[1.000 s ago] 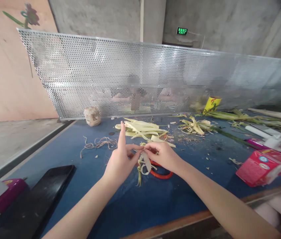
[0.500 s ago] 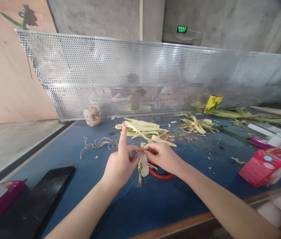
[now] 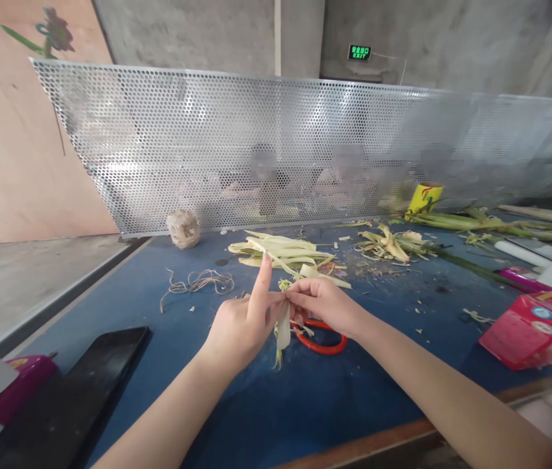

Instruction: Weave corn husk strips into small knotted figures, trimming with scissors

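Above blue worktable (image 3: 266, 404), my left hand (image 3: 239, 326) and right hand (image 3: 322, 303) pinch a leaf strip (image 3: 283, 331) mid-fold; tightening demands even tension.

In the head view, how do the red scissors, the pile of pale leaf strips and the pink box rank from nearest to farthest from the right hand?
1. Red scissors, on the table just beneath the right hand.
2. Pile of pale leaf strips, beyond it, toward the mesh screen.
3. Pink box, far right.

Blue table (image 3: 305, 404), pale leaf strips (image 3: 280, 251), loose twine (image 3: 198, 283), orange loop (image 3: 322, 352), black phone (image 3: 85, 384), pink box (image 3: 534, 329)
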Action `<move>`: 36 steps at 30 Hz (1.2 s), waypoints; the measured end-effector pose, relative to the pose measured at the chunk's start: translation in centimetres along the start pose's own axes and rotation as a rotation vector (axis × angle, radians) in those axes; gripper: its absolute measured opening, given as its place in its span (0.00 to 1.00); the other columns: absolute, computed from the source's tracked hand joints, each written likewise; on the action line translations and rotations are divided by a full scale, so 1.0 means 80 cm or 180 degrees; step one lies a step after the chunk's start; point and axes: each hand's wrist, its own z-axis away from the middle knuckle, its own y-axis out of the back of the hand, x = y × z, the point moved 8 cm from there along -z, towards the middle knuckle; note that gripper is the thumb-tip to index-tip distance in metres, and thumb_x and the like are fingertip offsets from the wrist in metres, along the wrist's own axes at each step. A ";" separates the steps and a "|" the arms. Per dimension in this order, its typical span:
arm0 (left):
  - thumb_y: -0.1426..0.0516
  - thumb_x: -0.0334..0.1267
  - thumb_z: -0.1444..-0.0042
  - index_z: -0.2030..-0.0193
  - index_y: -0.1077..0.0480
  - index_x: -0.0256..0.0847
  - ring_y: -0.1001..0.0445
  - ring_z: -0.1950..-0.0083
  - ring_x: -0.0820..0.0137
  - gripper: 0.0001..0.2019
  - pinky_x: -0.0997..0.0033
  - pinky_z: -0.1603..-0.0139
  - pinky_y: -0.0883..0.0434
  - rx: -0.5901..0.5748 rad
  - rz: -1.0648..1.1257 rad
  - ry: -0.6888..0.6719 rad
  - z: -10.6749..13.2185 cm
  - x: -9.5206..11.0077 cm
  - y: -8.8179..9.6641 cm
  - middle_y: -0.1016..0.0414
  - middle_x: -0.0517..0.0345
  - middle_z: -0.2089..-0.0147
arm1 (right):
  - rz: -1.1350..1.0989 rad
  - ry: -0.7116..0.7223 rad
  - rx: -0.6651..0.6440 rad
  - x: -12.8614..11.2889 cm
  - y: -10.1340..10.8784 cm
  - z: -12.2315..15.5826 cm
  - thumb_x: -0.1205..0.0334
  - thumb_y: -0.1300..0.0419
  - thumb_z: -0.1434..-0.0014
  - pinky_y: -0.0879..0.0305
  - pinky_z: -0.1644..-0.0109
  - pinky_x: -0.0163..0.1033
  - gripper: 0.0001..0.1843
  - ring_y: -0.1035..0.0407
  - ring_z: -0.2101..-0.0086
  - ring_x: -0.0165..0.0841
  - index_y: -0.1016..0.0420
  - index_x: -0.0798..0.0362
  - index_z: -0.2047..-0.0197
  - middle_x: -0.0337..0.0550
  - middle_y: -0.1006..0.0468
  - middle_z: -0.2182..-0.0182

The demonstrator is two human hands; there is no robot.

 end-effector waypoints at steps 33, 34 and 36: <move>0.47 0.33 0.49 0.35 0.63 0.45 0.27 0.75 0.76 0.38 0.77 0.74 0.31 -0.0566 0.1823 0.1405 -0.001 -0.031 -0.016 0.22 0.62 0.63 | 0.2631 0.0919 0.0438 -0.037 -0.001 0.014 0.61 0.49 0.41 0.43 0.73 0.31 0.08 0.38 0.77 0.27 0.32 0.52 0.70 0.37 0.31 0.78; 0.47 0.32 0.49 0.35 0.62 0.46 0.27 0.75 0.76 0.38 0.77 0.74 0.31 -0.0574 0.1808 0.1381 -0.001 -0.031 -0.016 0.23 0.63 0.63 | 0.2568 0.0903 0.0418 -0.037 -0.001 0.014 0.62 0.49 0.41 0.44 0.73 0.31 0.08 0.38 0.78 0.26 0.32 0.52 0.69 0.36 0.31 0.79; 0.47 0.32 0.48 0.35 0.62 0.47 0.27 0.75 0.76 0.37 0.78 0.74 0.31 -0.0554 0.1767 0.1343 0.000 -0.030 -0.014 0.23 0.64 0.63 | 0.2419 0.0873 0.0376 -0.037 -0.002 0.014 0.63 0.49 0.41 0.43 0.74 0.31 0.08 0.38 0.79 0.26 0.32 0.52 0.69 0.36 0.30 0.79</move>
